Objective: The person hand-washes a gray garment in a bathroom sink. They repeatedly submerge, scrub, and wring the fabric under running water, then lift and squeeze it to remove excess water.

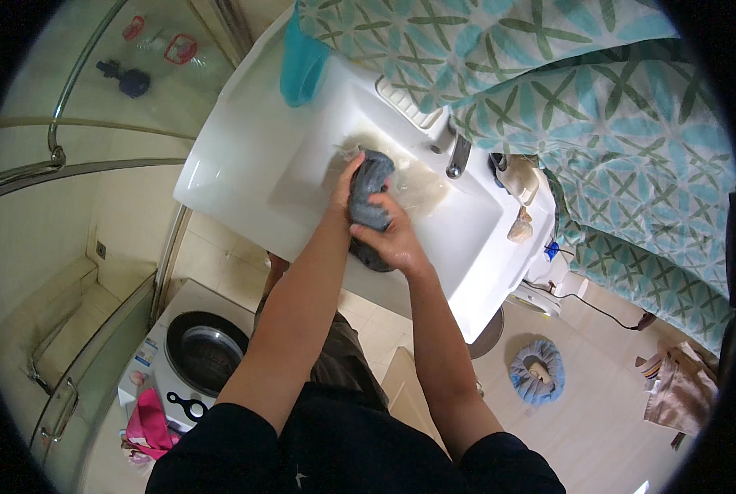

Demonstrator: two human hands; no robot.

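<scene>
A grey, wet fabric bundle is held over the white washbasin; its exact kind is unclear. My left hand grips its left side near the upper end. Around its lower right part curl the fingers of my right hand, thumb towards the left. A darker grey part hangs below the right hand; whether it belongs to the same piece cannot be told. Cloudy, whitish water lies in the bowl just beyond the hands. The chrome faucet stands to their right.
Behind the bowl are a white ridged soap dish and a turquoise plastic container. Patterned curtains drape over the basin's back edge. A cream container sits at the right corner. Left of me stands a white washing machine near a glass shower enclosure.
</scene>
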